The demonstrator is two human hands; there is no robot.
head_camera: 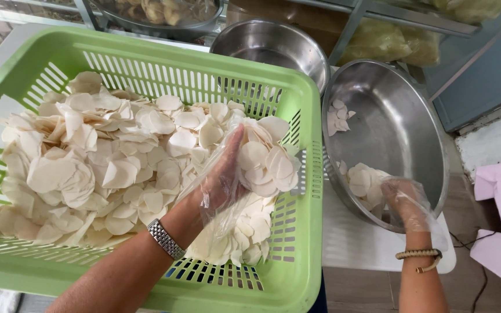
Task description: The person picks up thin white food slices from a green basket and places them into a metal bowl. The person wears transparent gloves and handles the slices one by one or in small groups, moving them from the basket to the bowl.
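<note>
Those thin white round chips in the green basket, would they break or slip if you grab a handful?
The chips look thin, curled and dry, so probably light and brittle. They lie loosely piled, so some would likely slide off. The left hand, in a loose plastic glove, cups a stack rather than squeezing it.

Food workshop: basket of chips (105, 168), steel bowls (401, 122)
</note>
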